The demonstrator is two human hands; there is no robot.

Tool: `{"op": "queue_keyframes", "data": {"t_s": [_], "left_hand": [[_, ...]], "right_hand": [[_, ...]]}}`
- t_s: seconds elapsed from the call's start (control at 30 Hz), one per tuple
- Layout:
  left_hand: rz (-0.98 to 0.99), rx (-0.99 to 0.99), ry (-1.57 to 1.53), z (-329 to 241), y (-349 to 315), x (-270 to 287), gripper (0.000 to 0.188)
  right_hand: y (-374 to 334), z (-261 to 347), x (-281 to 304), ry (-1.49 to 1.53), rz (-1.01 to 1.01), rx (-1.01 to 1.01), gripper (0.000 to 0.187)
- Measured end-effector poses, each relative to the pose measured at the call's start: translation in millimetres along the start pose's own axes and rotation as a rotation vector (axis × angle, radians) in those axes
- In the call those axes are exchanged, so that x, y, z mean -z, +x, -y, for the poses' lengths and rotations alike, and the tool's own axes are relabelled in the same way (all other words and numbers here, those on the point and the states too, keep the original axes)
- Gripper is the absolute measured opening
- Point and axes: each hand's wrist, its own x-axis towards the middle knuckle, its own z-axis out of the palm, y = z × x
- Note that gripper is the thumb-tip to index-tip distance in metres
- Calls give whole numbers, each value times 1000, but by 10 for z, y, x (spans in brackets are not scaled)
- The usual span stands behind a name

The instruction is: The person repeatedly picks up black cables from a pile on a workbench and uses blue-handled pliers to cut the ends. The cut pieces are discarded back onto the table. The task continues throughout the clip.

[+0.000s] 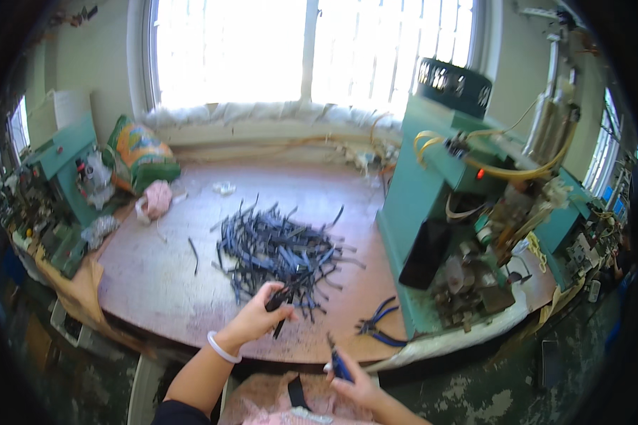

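Observation:
A heap of short black strips [280, 244] lies on the worktable in front of me. At the heap's near edge my left hand [256, 316], with a white band on its wrist, is closed on a black strip [278, 301]; the strip's exact shape is partly hidden by the fingers. Lower and to the right, my right hand [359, 389] grips blue-handled pliers [340, 367], their narrow jaws pointing up toward the table edge. The pliers and the strip are apart. A second pair of blue-handled pliers [379, 324] rests on the table to the right, handles spread.
A green machine [411, 191] with hoses stands at the right, a dark phone-like slab [425, 255] on its side. One loose strip [193, 256] lies left of the heap. Farther left are a pink cloth [157, 198] and a colourful sack [143, 150]. A black strap [296, 392] lies on my lap.

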Motion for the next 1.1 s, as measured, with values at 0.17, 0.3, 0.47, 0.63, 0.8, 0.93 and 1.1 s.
{"op": "queue_keyframes", "data": {"t_s": [0.17,0.3,0.47,0.63,0.8,0.93,1.1], "left_hand": [[46,135,-504,165,-397,-135,22],[112,53,-829,178,-552,-219,40],[69,105,-745,-32,-582,-306,46],[143,54,-689,-109,-588,-335,48],[244,66,-705,-111,-568,-308,48],[66,-99,-718,-65,-643,-398,45],[-232,-578,-470,-9,-919,-661,43]], "right_hand": [[-55,227,-56,-629,-51,135,97],[-78,448,-200,-836,-33,316,78],[-112,771,-284,-1106,1,532,63],[-158,916,-289,-1230,49,523,58],[-175,964,-267,-1253,89,519,60],[-203,893,-216,-1194,89,477,65],[-182,899,-151,-1070,57,432,68]]}}
